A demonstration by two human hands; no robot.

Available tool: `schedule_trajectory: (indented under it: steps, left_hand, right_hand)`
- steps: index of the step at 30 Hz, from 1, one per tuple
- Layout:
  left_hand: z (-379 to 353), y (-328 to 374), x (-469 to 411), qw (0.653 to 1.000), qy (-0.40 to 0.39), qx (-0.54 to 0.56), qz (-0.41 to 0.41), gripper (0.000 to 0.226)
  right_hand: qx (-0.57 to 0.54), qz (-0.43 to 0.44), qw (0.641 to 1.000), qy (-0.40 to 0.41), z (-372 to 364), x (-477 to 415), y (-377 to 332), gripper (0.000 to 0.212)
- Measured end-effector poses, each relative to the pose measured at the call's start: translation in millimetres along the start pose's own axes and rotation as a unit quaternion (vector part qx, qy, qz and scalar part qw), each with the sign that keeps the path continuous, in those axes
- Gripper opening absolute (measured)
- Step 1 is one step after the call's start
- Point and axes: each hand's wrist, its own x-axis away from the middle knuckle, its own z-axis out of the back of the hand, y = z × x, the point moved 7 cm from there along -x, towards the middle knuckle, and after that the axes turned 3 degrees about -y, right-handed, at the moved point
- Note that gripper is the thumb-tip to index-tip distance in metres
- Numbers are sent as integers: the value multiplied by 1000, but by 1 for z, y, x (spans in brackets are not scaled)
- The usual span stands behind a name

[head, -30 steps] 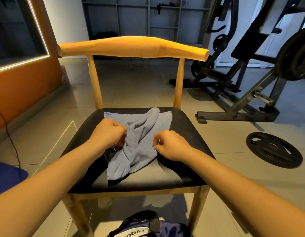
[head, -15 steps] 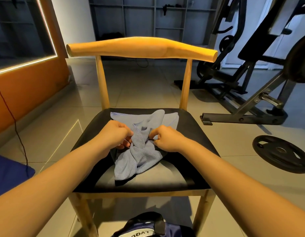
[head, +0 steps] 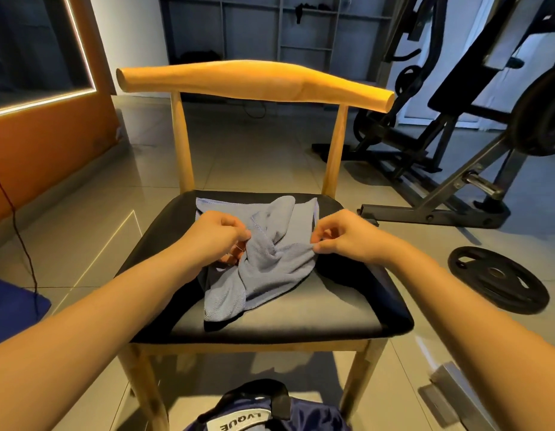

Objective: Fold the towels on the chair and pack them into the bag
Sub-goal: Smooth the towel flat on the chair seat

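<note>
**Q:** What are the hands doing?

**A:** The left hand (head: 217, 234) is curled, its thumb and fingers pinching the left edge of a blue-grey towel (head: 270, 262). The right hand (head: 344, 236) pinches the towel's right edge between thumb and forefinger, with its other fingers loosely bent.

**Q:** Where does the towel lie?

**A:** It is bunched and twisted in the middle of the black padded seat of a wooden chair (head: 301, 318). Its near end trails toward the front edge, and a flatter part spreads toward the far edge. I cannot tell whether that flat part is a second towel.

**Q:** And around the chair?

**A:** A dark blue bag (head: 257, 399) sits on the tiled floor just in front of the chair. To the right, a black weight plate (head: 497, 278) lies flat on the floor. A weight bench (head: 450, 185) stands farther off.
</note>
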Motion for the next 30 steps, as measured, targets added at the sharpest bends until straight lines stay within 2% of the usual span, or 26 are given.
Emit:
schedule_trajectory:
  steps: [2, 4, 7, 9, 10, 13, 18, 20, 22, 25, 27, 30]
  left_hand:
    - [-9, 6, 1, 999, -23, 2, -32, 14]
    - [-22, 10, 2, 997, -49, 2, -57, 13]
    - [-36, 11, 2, 994, -60, -32, -82, 16]
    - [-40, 11, 1, 993, -61, -43, -87, 15]
    - [-41, 12, 1, 993, -61, -48, -90, 15]
    - [-43, 14, 2, 991, -59, -63, -105, 13]
    - [-42, 14, 0, 988, -59, -79, -122, 14]
    - [-42, 12, -3, 988, -62, -88, -109, 14]
    - [-41, 7, -10, 992, -48, -89, -82, 15]
    - [-41, 0, -18, 998, -36, -48, -28, 24]
    - [-44, -3, -21, 998, -47, -37, -4, 27]
    - [-45, -3, -22, 997, -40, -59, 8, 23]
  right_hand:
    - [21, -48, 998, -34, 8, 22, 21, 9]
    - [13, -72, 997, -34, 10, 34, 30, 11]
    - [-25, -46, 999, -4, -1, 30, 9, 17]
    - [-6, -22, 1000, -13, -15, 22, -10, 28]
    - [2, -14, 1000, -22, -22, 18, -16, 28]
    - [13, -1, 999, -30, -26, 22, -27, 9]
    - [-24, -34, 999, -22, 3, 59, -7, 15]
    - [-28, -62, 998, -14, 3, 66, 6, 13]
    - [-6, -54, 998, 7, -6, 66, 6, 8]
    - [75, -26, 995, 56, -19, 48, -4, 23]
    - [97, -35, 991, 80, -24, 34, -7, 33]
    - [143, -56, 986, 58, -36, 16, -9, 37]
